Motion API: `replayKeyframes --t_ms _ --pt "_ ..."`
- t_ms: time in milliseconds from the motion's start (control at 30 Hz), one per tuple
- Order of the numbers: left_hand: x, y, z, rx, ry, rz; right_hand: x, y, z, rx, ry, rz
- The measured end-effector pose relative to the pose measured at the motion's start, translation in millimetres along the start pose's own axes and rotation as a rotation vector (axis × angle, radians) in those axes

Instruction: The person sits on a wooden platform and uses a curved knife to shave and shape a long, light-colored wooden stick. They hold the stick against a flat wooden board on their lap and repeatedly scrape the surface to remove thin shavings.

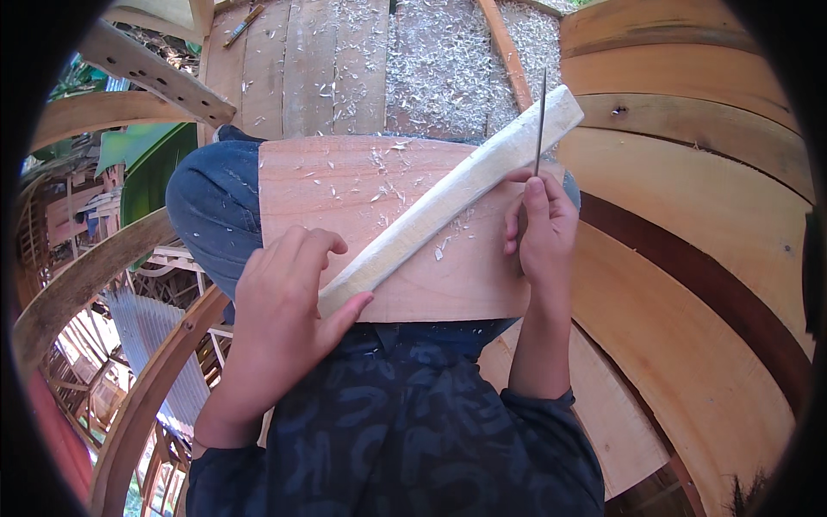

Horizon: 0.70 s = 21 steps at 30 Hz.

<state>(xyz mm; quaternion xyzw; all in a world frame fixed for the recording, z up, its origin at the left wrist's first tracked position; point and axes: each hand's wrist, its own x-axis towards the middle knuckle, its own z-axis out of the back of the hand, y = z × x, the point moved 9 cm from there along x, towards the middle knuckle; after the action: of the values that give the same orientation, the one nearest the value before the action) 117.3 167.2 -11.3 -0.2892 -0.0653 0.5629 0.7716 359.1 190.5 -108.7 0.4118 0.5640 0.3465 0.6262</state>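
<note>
A long, pale, squared piece of wood (448, 196) lies diagonally across a flat wooden board (345, 185) on my lap. Its near end sits by my left hand (289, 293), whose thumb and fingers are spread around that end without closing on it. My right hand (547, 220) pinches a knife (541, 129), its thin dark blade pointing up and seen nearly edge-on. Most of its handle is hidden by my fingers. The blade passes in front of the wood's far end. A few small shavings lie on the board.
Wood shavings (448, 77) cover much of the plank floor (310, 77) ahead. An orange-brown wooden strip (506, 52) lies there, and a small pen-like item (244, 26) rests at far left. Curved plank walls (689, 181) rise on the right; open framing (155, 370) stands on the left.
</note>
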Motion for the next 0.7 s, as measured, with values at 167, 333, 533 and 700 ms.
replayKeyframes --t_ms 167,333,533,700 --pt "-22 3 -34 0.165 0.121 0.129 -31 -12 15 -0.315 -0.064 0.03" --pt "-15 11 -42 0.083 0.134 0.111 -53 5 -4 -0.697 0.027 0.117" --pt "-7 15 -43 -0.032 0.201 0.116 -63 18 -22 -0.885 0.055 0.259" --pt "-9 15 -44 -0.094 0.161 0.111 -54 22 -22 -1.084 0.016 0.362"
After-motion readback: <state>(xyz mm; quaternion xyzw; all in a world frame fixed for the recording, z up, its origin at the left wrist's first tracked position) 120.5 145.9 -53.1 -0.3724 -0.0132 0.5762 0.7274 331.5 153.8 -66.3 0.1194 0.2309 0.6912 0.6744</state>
